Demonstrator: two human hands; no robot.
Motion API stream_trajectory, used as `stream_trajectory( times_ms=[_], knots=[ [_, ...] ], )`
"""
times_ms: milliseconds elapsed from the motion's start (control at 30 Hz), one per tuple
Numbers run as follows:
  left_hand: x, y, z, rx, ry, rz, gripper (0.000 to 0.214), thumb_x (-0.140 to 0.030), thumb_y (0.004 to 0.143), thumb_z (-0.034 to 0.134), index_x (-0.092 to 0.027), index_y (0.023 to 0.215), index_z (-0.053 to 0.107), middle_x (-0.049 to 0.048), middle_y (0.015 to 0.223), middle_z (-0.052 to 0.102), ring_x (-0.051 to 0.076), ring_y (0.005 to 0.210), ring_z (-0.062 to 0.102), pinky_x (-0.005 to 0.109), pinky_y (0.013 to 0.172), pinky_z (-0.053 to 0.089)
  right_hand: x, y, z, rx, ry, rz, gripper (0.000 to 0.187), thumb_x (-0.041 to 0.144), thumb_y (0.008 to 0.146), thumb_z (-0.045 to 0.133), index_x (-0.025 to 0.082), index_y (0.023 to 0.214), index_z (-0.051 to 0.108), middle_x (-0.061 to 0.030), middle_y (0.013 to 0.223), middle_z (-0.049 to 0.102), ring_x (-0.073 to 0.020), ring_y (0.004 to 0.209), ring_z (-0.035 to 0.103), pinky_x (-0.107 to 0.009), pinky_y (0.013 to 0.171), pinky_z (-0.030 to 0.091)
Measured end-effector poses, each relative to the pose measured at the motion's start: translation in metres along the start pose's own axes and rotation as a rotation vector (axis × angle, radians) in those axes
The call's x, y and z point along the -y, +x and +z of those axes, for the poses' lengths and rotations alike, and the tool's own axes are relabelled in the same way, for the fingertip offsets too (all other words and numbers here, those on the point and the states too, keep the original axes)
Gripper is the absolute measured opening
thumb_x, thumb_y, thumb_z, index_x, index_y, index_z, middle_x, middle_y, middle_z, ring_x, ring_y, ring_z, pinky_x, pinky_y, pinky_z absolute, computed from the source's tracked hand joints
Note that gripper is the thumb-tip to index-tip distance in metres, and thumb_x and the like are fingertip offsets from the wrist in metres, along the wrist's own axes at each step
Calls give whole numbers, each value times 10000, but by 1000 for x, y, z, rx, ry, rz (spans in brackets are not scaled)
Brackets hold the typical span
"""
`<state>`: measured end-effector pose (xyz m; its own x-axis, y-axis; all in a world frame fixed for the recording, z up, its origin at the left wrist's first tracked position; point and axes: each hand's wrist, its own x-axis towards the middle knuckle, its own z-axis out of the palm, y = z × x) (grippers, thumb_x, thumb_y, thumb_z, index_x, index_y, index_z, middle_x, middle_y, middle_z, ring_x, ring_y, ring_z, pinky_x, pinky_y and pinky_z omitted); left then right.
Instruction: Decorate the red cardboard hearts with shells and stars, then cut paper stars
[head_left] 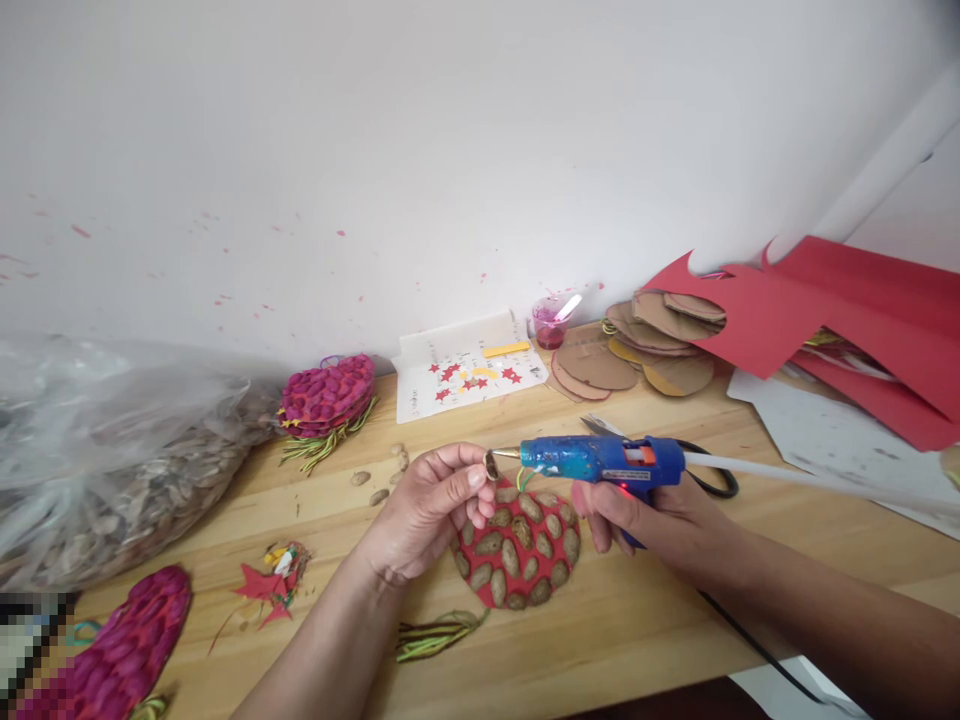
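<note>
My left hand (442, 490) pinches a small brown nut shell (491, 464) between thumb and fingertips. The metal nozzle of a blue hot glue gun (600, 461) reaches the shell, and my right hand (637, 515) is wrapped around the gun's handle. A white glue stick (757, 470) sticks out of its back. Below both hands lies a red disc (496, 590) with several brown shells fixed on it, partly hidden by my hands. Yellow-green and dark yarn (439, 636) trails from its lower left side.
Several loose shells (379, 496) lie left of my left hand, near a clear bag of shells (172, 490). Pink shell-covered pieces (328, 395), red paper scraps (262, 583), a star-covered sheet (420, 400), a paint cup (551, 325), cardboard discs (592, 367), scissors (600, 426) and red sheets (885, 310) surround the work.
</note>
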<state>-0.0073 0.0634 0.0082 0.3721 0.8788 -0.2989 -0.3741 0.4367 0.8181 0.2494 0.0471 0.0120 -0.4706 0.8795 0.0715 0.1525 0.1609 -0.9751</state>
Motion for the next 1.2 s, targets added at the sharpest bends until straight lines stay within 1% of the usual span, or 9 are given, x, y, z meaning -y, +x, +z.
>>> stream_trajectory(
  times_ms=[167, 300, 400, 500, 633, 733, 900, 1100, 1200],
  knots=[
    [0, 0, -1, 0, 11, 21, 272, -299, 703, 868, -125, 793, 678, 5, 606, 653, 69, 493, 587, 140, 464, 442, 2, 0, 0, 16, -10, 3, 396, 472, 994, 483, 187, 743, 599, -22, 622, 625, -130, 542, 551, -253, 500, 437],
    [-3, -1, 2, -12, 4, 51, 296, -309, 684, 878, -120, 735, 656, 5, 588, 637, 62, 483, 558, 142, 463, 432, 2, 0, 0, -28, -13, -3, 420, 515, 979, 492, 184, 750, 610, -37, 629, 643, -150, 578, 578, -279, 552, 471],
    [-5, -1, 5, -41, -5, 71, 335, -325, 661, 890, -117, 677, 629, 6, 572, 621, 62, 488, 538, 148, 470, 429, 1, -1, -1, 1, 1, -1, 452, 559, 968, 483, 181, 765, 624, -53, 654, 654, -157, 579, 587, -277, 519, 462],
    [-5, 0, 6, -64, -33, 92, 311, -305, 655, 895, -119, 713, 651, 5, 575, 622, 69, 508, 538, 154, 480, 427, 1, -2, -1, 36, 40, -23, 426, 550, 963, 499, 188, 780, 629, -44, 655, 645, -147, 551, 577, -266, 485, 450],
    [-4, 1, 4, -59, -39, 106, 283, -297, 679, 879, -122, 761, 673, 7, 587, 626, 73, 518, 527, 168, 489, 420, 0, -2, 0, 65, 2, -46, 427, 497, 980, 492, 198, 709, 631, -42, 678, 641, -156, 600, 598, -285, 559, 490],
    [-3, 1, 2, -55, -21, 107, 284, -310, 691, 869, -123, 777, 673, 8, 590, 627, 71, 512, 514, 174, 499, 410, -1, -2, 0, 66, -34, -43, 430, 486, 984, 485, 202, 700, 638, -43, 685, 635, -176, 651, 616, -303, 613, 509],
    [-2, 0, 2, -51, 2, 93, 301, -316, 679, 877, -125, 762, 660, 6, 583, 626, 67, 499, 510, 177, 504, 399, 0, -2, 0, 62, -49, -38, 441, 506, 980, 477, 201, 702, 631, -45, 682, 638, -176, 638, 613, -304, 592, 505],
    [-1, 0, 0, -40, 22, 93, 278, -314, 709, 858, -129, 780, 663, 4, 603, 629, 64, 503, 514, 174, 511, 398, 0, -2, 0, 64, -53, -26, 388, 470, 984, 487, 207, 735, 627, -37, 663, 635, -162, 604, 599, -291, 559, 488],
    [-2, -1, 1, -44, 28, 90, 302, -328, 693, 867, -125, 765, 657, 4, 601, 623, 64, 501, 510, 175, 508, 392, -2, -3, 0, 70, -59, -23, 391, 479, 980, 490, 210, 737, 637, -40, 671, 644, -167, 611, 605, -293, 552, 485]
  ],
)
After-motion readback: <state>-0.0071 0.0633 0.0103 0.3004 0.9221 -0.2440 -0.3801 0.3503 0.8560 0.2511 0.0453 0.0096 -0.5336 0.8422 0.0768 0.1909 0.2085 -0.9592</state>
